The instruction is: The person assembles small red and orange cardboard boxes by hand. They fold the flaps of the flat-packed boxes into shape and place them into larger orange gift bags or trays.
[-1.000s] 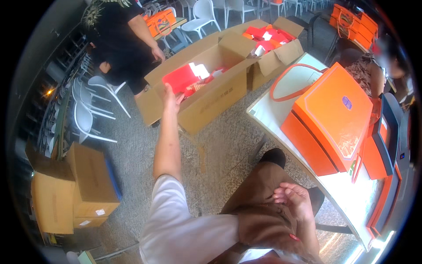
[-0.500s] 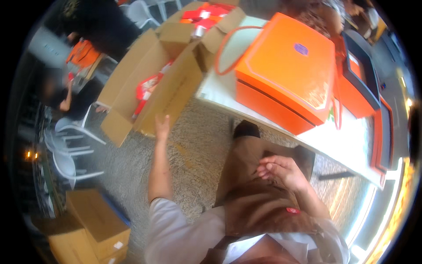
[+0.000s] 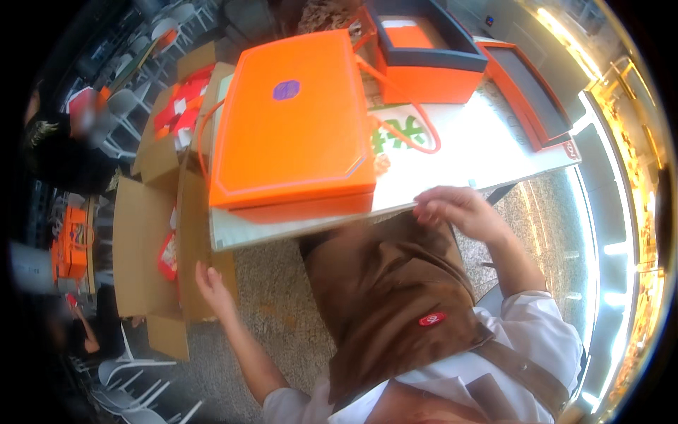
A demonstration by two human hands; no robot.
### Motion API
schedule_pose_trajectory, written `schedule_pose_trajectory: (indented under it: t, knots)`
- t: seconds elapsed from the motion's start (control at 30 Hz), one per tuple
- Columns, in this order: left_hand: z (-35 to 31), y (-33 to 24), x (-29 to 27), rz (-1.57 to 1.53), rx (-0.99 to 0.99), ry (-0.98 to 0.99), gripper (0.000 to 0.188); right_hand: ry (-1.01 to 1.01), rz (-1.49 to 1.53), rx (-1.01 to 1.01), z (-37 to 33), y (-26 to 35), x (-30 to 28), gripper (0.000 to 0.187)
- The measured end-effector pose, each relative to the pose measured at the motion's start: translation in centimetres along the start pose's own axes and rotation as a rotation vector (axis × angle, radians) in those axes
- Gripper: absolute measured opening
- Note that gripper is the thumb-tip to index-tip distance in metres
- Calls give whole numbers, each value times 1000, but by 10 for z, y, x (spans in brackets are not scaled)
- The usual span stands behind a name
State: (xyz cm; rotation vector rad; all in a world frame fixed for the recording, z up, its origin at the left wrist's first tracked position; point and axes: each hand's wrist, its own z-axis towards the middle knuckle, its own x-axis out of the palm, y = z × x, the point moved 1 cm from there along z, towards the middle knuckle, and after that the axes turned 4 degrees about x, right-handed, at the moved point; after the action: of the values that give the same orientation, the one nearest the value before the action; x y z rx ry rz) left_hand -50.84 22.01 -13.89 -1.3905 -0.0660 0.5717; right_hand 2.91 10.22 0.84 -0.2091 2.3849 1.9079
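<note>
Head view: left hand (image 3: pixel 212 284) spread open, empty, touching cardboard box (image 3: pixel 145 258) flap. Right hand (image 3: pixel 455 210) curled loosely at table (image 3: pixel 487 152) edge, holding nothing visible. Best to grip flap edge firmly before pulling.

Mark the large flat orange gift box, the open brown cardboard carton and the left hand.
Large flat orange gift box (image 3: pixel 293 120), head view, middle of the lid.
Open brown cardboard carton (image 3: pixel 138 254), head view, inner wall.
Left hand (image 3: pixel 212 283), head view, palm, empty.

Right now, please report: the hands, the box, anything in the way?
Left hand open, empty, beside cardboard carton on floor. Right hand empty, fingers curled at table edge. Big orange box closed on table, untouched. Nothing between hands and box.
</note>
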Motion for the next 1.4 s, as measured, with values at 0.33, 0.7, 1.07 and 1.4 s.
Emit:
schedule_pose_trajectory:
  t: [0.33, 0.7, 1.07, 1.4]
  knots:
    - [-61, -135, 73, -200, 233, 15, 35, -723, -1204, -596, 142, 76, -153, 33]
    - [-98, -212, 82, -152, 512, -102, 27, -417, -1112, -214, 118, 80, -177, 25]
    - [-131, -266, 131, -333, 949, 191, 28, -286, -1164, 480, 221, 98, -189, 56]
    - [-140, -247, 122, -253, 783, 359, 32, -445, -497, 22, 224, 94, -210, 38]
